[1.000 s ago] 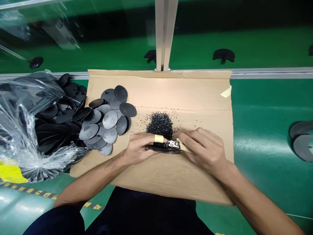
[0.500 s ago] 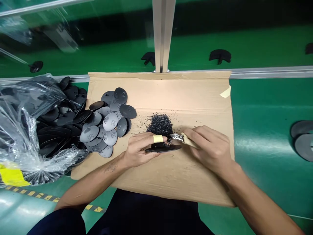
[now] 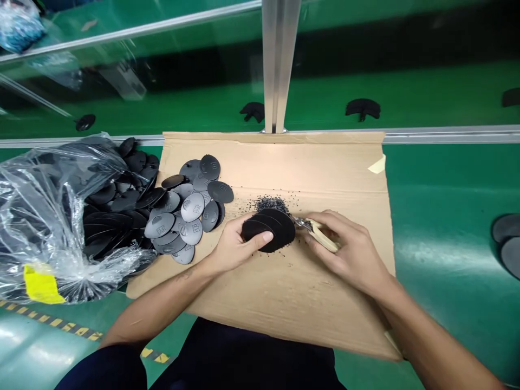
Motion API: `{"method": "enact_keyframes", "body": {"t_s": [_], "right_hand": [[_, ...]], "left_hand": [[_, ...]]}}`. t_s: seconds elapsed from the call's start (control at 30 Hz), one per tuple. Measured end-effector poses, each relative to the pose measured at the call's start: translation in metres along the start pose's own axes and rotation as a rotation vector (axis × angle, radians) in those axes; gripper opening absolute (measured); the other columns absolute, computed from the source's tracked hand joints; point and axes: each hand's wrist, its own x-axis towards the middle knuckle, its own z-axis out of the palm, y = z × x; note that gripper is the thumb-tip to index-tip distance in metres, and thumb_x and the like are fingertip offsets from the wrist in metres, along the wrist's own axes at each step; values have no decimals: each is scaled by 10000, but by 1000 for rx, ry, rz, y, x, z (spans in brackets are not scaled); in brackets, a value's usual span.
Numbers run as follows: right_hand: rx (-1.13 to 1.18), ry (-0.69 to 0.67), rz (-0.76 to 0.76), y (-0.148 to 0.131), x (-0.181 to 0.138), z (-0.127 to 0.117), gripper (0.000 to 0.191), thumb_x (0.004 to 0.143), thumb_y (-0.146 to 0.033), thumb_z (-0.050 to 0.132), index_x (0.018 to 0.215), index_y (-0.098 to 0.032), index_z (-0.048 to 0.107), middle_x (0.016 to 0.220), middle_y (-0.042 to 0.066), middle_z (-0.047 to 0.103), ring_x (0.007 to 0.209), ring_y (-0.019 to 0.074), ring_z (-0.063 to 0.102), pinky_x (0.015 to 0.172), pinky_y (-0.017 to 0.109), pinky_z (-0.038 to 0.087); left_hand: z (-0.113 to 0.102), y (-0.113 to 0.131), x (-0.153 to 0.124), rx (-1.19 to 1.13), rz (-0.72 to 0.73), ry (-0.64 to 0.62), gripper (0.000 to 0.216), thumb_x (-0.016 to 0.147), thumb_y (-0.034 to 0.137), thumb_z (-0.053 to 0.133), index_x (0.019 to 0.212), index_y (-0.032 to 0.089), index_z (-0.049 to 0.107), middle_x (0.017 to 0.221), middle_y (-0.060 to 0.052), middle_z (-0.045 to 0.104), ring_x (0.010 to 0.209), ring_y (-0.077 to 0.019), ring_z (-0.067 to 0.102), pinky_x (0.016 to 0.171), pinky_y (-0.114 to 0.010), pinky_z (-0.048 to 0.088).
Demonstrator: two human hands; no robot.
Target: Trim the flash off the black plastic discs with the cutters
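Observation:
My left hand [image 3: 233, 246] is closed on a black oval plastic disc [image 3: 273, 229], tilted so its face shows, over a sheet of cardboard [image 3: 284, 292]. My right hand [image 3: 349, 252] grips small cutters [image 3: 314, 227] with tan handles, their metal tip at the disc's right edge. A small heap of black plastic trimmings [image 3: 271, 204] lies just behind the disc, partly hidden by it.
A pile of grey and black discs [image 3: 190, 208] lies on the cardboard's left part, spilling from a clear plastic bag [image 3: 52, 216] with a yellow label. A metal rail [image 3: 447, 135] and upright post [image 3: 278, 65] border a green belt carrying black parts [image 3: 363, 108]. More discs [image 3: 507, 241] lie at far right.
My left hand has turned the disc from edge-on and flat to tilted up, face showing. The cutters moved off the disc's top to its right edge. The view shifted slightly.

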Motion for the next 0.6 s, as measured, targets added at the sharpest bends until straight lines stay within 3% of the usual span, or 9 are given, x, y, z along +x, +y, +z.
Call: {"method": "enact_keyframes", "body": {"t_s": [0.13, 0.27, 0.43, 0.53, 0.6], "right_hand": [[-15, 56, 29, -2, -1, 2, 262, 933, -224, 639, 1194, -225, 653, 962, 64, 726, 794, 202, 662, 721, 346, 540], [94, 90, 97, -2, -4, 8, 236, 937, -328, 667, 1144, -218, 641, 913, 50, 704, 735, 186, 632, 668, 318, 519], [300, 109, 128, -8, -7, 12, 148, 928, -316, 676, 1039, -229, 630, 873, 21, 698, 749, 176, 649, 654, 277, 512], [261, 141, 21, -12, -8, 8, 82, 925, -221, 663, 998, -245, 633, 848, 6, 684, 708, 152, 621, 616, 259, 475], [224, 177, -70, -12, -7, 5, 148, 910, -149, 659, 1010, -254, 630, 868, 7, 681, 724, 148, 624, 621, 254, 475]], "left_hand": [[-2, -7, 3, -185, -97, 10, 360, 884, 467, 734, 757, 136, 675, 732, -23, 691, 661, -128, 641, 620, -245, 566], [1, -5, 4, -176, -116, 35, 370, 852, 496, 761, 802, 141, 671, 759, -24, 681, 679, -128, 623, 641, -248, 557], [4, 14, 3, -27, -205, -180, 521, 810, 613, 757, 1008, 134, 704, 893, -57, 690, 791, -159, 628, 697, -251, 537], [-1, 20, 10, -59, -315, -315, 757, 845, 835, 490, 976, 124, 715, 734, -38, 621, 638, -126, 561, 576, -233, 476], [-8, 22, 18, -97, -408, -402, 824, 850, 875, 387, 970, 132, 722, 697, -30, 602, 555, -96, 502, 519, -222, 427]]}}
